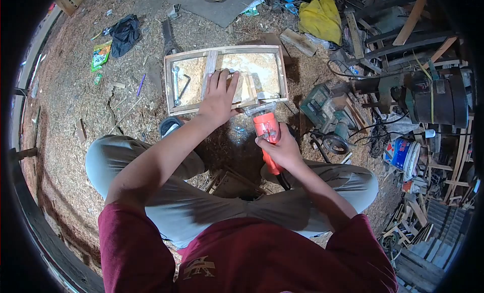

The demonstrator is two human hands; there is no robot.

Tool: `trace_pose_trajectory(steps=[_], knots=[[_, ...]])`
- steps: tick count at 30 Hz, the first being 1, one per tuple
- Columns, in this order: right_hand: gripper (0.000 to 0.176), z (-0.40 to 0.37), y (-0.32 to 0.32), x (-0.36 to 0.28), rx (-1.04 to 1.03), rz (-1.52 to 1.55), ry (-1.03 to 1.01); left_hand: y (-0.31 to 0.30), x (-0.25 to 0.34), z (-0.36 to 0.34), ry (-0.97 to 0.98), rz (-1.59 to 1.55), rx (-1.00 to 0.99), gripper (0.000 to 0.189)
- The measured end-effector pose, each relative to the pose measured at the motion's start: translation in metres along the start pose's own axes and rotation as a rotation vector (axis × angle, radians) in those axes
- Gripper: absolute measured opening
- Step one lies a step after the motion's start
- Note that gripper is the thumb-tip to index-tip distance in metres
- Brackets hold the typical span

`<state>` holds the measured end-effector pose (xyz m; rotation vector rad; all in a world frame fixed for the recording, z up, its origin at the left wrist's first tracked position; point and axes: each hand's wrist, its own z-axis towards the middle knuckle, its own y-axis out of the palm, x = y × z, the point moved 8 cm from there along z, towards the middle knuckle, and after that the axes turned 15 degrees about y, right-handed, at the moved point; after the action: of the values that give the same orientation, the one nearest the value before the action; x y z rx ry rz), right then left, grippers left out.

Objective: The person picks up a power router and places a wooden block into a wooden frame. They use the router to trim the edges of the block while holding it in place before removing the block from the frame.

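Your left hand [218, 97] lies spread and flat, fingers open, pressing down on the pale rectangular wooden frame [227, 49]. That frame rests on the sawdust-covered floor [70, 101] in the upper centre of the picture, just above your knees. Your right hand [285, 151] is closed around the body of the orange handheld power trimmer [265, 125], right of centre and just below the wooden frame's lower right corner. Its clear base is turned toward the wood, but you cannot tell from here whether the base touches the rail. The trimmer looks compact yet dense, with a stiff and probably smooth plastic shell. A full wrap round the middle of its barrel, as you have it, seems the surest hold, well away from the clear base and the dark cord at its lower end. The wooden frame looks light and rigid, made of thin slats joined at the corners, and it is likely to skid on loose sawdust. Bear down on a rail or cross slat rather than over an open bay. By count there is one wooden frame, split by slats into bays, and one orange trimmer. Two slim metal spanners [175, 84] lie side by side in its left bay, and both of your two hands are occupied.
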<state>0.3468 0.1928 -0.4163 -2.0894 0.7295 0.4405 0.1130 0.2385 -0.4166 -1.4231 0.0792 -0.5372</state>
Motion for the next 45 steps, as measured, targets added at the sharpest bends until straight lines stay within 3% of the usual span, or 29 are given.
trace_pose_trajectory(steps=[45], knots=[[0.062,-0.004,0.0,-0.001,-0.014,0.04,-0.021,0.002,-0.002,0.0,-0.01,-0.05,0.065,0.124]])
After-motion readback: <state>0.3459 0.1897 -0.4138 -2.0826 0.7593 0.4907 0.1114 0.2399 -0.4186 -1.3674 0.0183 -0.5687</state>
